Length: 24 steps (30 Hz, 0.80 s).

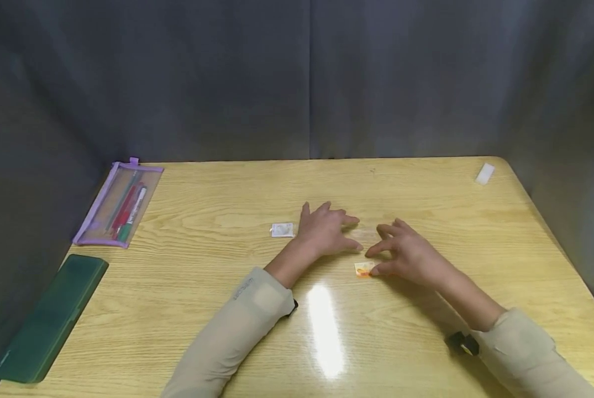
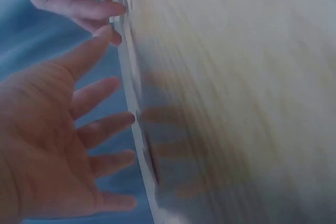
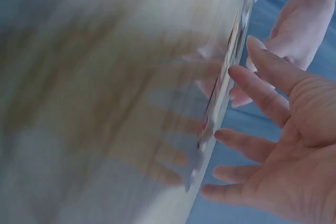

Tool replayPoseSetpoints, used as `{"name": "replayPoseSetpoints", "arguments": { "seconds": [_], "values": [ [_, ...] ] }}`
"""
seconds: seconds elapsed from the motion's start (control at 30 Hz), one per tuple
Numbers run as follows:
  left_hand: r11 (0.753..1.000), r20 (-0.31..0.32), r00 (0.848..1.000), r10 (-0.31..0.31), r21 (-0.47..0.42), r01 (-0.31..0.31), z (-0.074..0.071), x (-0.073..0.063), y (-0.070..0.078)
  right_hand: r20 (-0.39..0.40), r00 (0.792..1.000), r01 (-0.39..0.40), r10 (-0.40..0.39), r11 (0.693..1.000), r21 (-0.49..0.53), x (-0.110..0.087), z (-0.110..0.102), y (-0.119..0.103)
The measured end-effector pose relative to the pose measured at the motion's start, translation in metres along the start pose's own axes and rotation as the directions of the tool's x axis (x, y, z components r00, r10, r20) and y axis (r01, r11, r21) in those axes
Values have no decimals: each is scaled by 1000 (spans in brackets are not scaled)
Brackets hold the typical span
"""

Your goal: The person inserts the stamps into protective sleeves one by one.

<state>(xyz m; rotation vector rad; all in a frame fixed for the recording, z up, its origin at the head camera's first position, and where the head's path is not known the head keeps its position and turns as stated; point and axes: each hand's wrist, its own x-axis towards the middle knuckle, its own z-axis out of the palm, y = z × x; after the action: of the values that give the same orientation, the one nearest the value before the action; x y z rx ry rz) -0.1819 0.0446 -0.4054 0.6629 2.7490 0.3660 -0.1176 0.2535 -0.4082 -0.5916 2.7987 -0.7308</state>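
Note:
My left hand is spread low over the table, its fingers extended and apart with nothing between them. Left of it lies a small pale stamp-like paper that seems to sit in a clear sleeve. My right hand has its fingers spread and slightly bent. Its thumb tip is at the right edge of a small yellow-and-orange stamp-like paper; whether it touches cannot be told. Between both hands, a faint clear film lies on the wood. In the right wrist view, thin flat pieces appear edge-on beside the right fingertips.
A purple-edged mesh zip pouch with pens lies at the far left. Nearer on that side is a dark green case. One small white block rests by the table's back right corner. Dark curtains hang behind the table.

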Motion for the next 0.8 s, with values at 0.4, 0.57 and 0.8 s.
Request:
{"name": "replayPoseSetpoints", "arguments": {
  "seconds": [0.4, 0.57, 0.8],
  "values": [
    [1000, -22, 1000, 9, -19, -10, 6, 5, 6, -63, 998, 22, -30, 992, -128, 1, 8, -8],
    [1000, -66, 998, 10, 9, -10, 8, 7, 8, -78, 996, 37, -50, 986, -162, 2, 8, -7],
    [1000, -95, 995, 5, 29, -2, 10, 6, 12, -95, 993, 58, -69, 992, -115, 0, 7, -6]
  ]
}}
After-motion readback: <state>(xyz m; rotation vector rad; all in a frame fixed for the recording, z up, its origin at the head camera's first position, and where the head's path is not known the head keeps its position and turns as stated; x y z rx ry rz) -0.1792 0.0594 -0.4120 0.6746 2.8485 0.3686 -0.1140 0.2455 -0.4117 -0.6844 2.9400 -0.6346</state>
